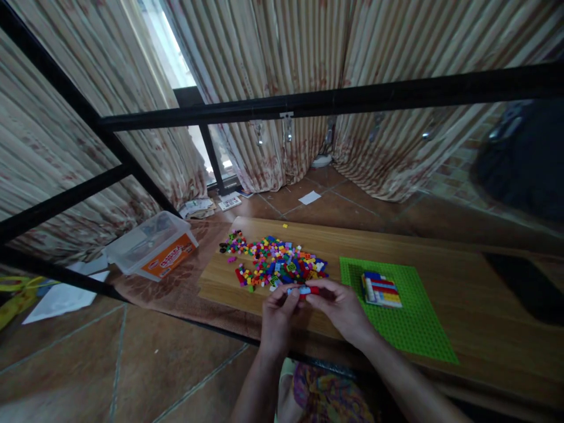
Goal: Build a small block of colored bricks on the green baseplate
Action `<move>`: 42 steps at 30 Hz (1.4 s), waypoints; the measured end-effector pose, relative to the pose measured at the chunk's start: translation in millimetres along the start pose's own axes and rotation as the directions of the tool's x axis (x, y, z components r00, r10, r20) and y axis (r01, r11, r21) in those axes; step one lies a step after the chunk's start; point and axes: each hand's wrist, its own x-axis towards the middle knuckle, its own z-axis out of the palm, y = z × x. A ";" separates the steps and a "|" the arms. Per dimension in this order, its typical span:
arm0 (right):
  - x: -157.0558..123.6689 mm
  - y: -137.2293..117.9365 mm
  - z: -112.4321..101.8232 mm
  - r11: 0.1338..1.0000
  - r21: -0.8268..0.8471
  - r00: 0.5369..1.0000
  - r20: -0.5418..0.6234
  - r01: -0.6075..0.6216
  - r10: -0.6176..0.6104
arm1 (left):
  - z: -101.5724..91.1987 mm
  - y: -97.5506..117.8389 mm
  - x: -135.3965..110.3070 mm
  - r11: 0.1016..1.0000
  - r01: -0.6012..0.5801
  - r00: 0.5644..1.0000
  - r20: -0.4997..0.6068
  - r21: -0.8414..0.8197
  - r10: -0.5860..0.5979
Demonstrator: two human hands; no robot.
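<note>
Between my two hands, just in front of a heap of toy bricks, are a light blue brick [303,291] and a red brick [314,290]; whether they are joined I cannot tell. My left hand [279,311] pinches the light blue end with thumb and fingers. On the other side, my right hand [341,308] grips the red end. The colourful brick heap [277,261] spreads over the wooden board. To the right, a block of built-up bricks [382,289] in blue, red, white and yellow stands on a green baseplate [423,323].
A clear plastic box [152,244] with an orange label sits left of the wooden board [462,294]. A dark flat object [529,285] lies at the board's right. Black metal bars [308,108] cross before the curtains [273,53]. White paper [66,296] lies at lower left.
</note>
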 end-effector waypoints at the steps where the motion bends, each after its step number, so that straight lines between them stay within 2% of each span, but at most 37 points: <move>1: -0.4 2.3 0.2 0.992 0.099 0.997 -0.023 -0.076 0.078 | 2.3 -0.8 -1.1 0.998 0.034 0.999 -0.011 -0.059 -0.035; 4: -2.1 4.8 2.9 0.944 0.280 0.980 -0.045 -0.174 0.194 | 11.1 -2.8 -4.6 0.976 0.099 0.994 -0.033 -0.196 -0.108; 10: -5.6 7.2 9.6 0.867 0.475 0.965 -0.119 -0.151 0.233 | 22.6 -2.0 -2.6 0.934 0.049 0.989 -0.116 -0.355 -0.096; 14: -4.6 13.0 5.5 0.866 0.486 0.950 -0.200 -0.116 0.239 | 19.5 0.2 4.0 0.926 0.041 0.975 -0.187 -0.375 -0.119; 17: 1.7 18.8 -3.3 0.934 0.341 0.956 -0.222 -0.109 0.193 | 15.1 -0.7 8.4 0.930 0.069 0.971 -0.190 -0.360 -0.146; 19: 8.3 24.0 -11.8 0.981 0.160 0.962 -0.229 -0.113 0.149 | 10.6 -3.3 10.7 0.943 0.049 0.971 -0.205 -0.330 -0.123; 21: 15.2 29.3 -20.9 0.990 -0.079 0.973 -0.212 -0.115 0.095 | 4.4 -7.3 12.4 0.967 0.018 0.974 -0.214 -0.252 -0.074; 24: 23.8 33.7 -31.3 0.908 -0.412 0.983 -0.182 -0.077 0.001 | -5.9 -13.6 13.6 0.998 -0.011 0.979 -0.204 -0.057 -0.001; 29: 34.2 26.4 -35.2 0.728 -0.685 0.974 -0.176 -0.017 -0.143 | -12.8 -20.4 12.2 0.958 -0.120 0.976 -0.146 0.259 0.162; 31: 42.5 19.3 -34.8 0.646 -0.764 0.968 -0.165 -0.003 -0.191 | -12.0 -23.1 11.6 0.934 -0.148 0.977 -0.098 0.325 0.189; 33: 58.2 11.1 -33.0 0.601 -0.799 0.964 -0.141 0.023 -0.224 | -11.2 -26.3 11.3 0.916 -0.157 0.980 -0.054 0.369 0.190; 37: 115.5 -1.4 -17.5 0.595 -0.789 0.967 -0.008 0.151 -0.256 | -11.2 -29.3 8.3 0.852 -0.153 0.984 0.001 0.500 0.176; 42: 193.8 2.8 23.4 0.584 -0.767 0.957 0.137 0.266 -0.256 | -10.1 -19.9 0.7 0.726 -0.204 0.979 0.122 0.657 0.164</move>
